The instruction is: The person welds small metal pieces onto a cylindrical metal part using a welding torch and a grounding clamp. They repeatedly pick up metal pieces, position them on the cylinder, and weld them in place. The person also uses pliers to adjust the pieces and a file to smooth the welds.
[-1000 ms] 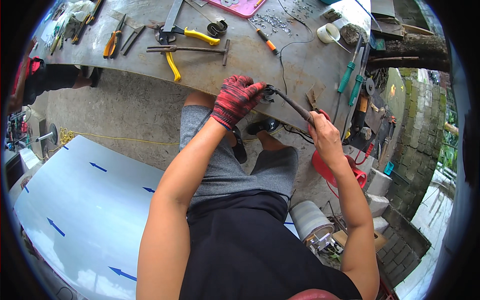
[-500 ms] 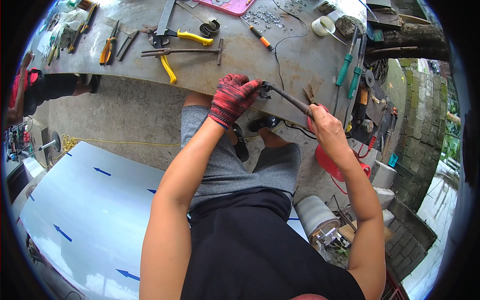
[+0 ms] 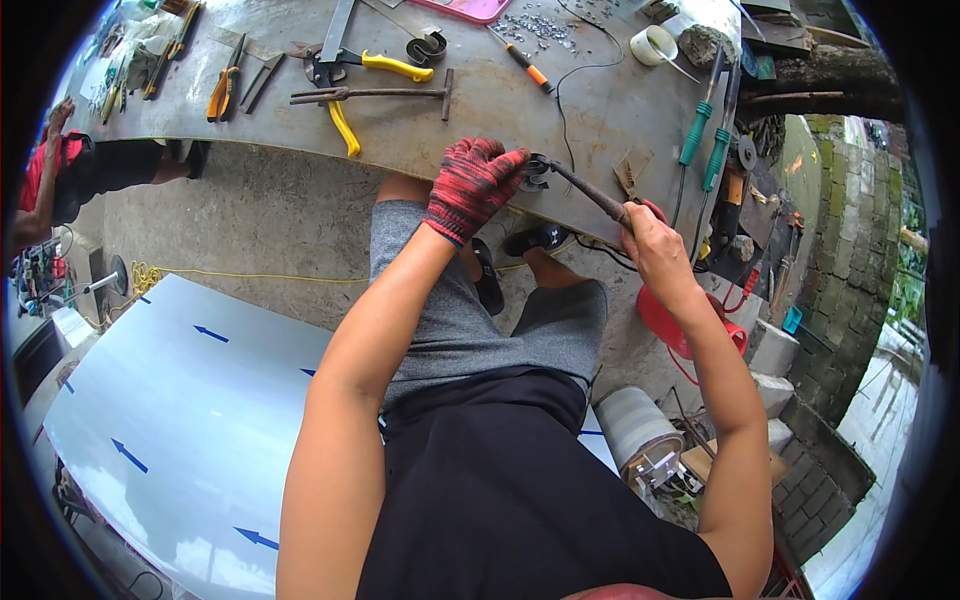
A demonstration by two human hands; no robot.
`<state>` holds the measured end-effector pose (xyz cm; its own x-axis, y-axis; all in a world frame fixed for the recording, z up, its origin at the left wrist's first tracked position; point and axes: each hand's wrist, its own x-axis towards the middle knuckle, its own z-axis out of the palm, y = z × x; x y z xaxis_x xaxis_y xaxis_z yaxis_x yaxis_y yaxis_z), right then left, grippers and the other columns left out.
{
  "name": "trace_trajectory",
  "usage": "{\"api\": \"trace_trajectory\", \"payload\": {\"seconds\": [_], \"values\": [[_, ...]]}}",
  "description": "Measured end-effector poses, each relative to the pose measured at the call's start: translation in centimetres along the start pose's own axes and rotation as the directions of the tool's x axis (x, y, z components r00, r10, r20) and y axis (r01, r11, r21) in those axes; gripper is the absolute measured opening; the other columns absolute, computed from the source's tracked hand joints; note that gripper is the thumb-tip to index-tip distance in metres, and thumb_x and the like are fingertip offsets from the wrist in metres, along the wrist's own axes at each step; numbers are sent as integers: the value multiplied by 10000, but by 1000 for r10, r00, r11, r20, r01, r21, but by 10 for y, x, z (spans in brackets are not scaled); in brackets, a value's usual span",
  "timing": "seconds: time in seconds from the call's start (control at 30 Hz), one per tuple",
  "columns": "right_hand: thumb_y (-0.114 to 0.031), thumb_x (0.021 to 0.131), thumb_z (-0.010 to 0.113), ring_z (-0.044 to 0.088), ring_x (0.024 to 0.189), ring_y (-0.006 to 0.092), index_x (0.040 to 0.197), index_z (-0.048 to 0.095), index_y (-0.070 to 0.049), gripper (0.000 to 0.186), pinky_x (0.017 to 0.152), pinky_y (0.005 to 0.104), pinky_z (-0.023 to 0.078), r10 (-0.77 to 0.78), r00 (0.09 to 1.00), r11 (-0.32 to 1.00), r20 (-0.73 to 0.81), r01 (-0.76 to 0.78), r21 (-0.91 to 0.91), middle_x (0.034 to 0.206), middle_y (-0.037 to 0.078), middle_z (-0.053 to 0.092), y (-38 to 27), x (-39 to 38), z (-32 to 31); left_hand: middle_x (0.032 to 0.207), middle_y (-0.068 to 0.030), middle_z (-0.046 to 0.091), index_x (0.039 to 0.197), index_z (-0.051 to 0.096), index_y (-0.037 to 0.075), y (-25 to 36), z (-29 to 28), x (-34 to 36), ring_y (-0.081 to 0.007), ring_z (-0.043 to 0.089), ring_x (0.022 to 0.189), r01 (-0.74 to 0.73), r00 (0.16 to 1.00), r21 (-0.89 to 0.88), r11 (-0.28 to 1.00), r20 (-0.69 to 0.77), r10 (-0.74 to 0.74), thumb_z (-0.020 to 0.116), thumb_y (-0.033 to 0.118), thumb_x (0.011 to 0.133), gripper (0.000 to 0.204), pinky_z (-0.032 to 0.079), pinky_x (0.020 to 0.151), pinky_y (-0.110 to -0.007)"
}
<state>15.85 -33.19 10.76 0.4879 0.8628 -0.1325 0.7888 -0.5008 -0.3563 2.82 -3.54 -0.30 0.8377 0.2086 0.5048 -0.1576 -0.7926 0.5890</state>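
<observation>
My left hand (image 3: 473, 192), in a red-and-black knit glove, pinches a small curved dark metal piece (image 3: 536, 178) at the table's front edge. My bare right hand (image 3: 655, 250) is closed round a long dark metal rod (image 3: 590, 193), whose far end meets that piece. Beside them on the worn steel table (image 3: 420, 140) lie a rusty T-handled tool (image 3: 370, 93), yellow-handled snips (image 3: 343, 130), a screwdriver (image 3: 523, 62) and another hand tool (image 3: 628, 173), partly behind the rod and hand.
A co-worker (image 3: 60, 180) is at the far left. A white metal sheet with blue arrows (image 3: 180, 400) lies lower left. Two green-handled tools (image 3: 714, 158) rest at the table's right, near a red object (image 3: 670, 320) below. A yellow cord (image 3: 250, 275) crosses the floor.
The view has shifted slightly. Both my hands keep their holds on the metal piece and rod, with little visible movement relative to the table.
</observation>
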Motion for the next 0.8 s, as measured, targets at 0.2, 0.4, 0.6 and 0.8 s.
{"api": "trace_trajectory", "payload": {"seconds": [0.2,0.4,0.6,0.8], "values": [[-54,968,666,690,981,447,1294,553,1,350,817,519,560,54,996,995,72,-48,-91,1121,230,660,-21,7,-20,927,-123,688,1170,768,162,-2,1,-2,-352,654,834,-3,1000,-8,1000,3,3,850,131,760,419,534,739,-476],[-24,961,622,699,915,408,1223,544,6,275,758,511,576,57,994,986,94,-41,-164,1020,195,625,-39,11,-33,930,-124,689,1174,770,170,0,0,0,-350,654,841,-1,1000,11,1000,13,1,848,127,760,424,534,744,-478],[-24,952,636,691,939,430,1238,541,1,302,782,523,569,46,996,995,74,-38,-97,1054,206,637,-28,10,-27,938,-120,691,1181,766,172,0,1,0,-348,653,846,-3,1000,7,1000,-11,3,845,127,766,426,533,750,-475],[-3,925,671,684,993,452,1279,550,-7,374,829,524,562,30,999,999,25,-31,28,1132,222,654,-2,2,-2,948,-108,687,1183,758,172,0,1,-1,-338,649,876,7,1000,16,1000,30,-7,836,158,792,399,524,780,-472]]}}
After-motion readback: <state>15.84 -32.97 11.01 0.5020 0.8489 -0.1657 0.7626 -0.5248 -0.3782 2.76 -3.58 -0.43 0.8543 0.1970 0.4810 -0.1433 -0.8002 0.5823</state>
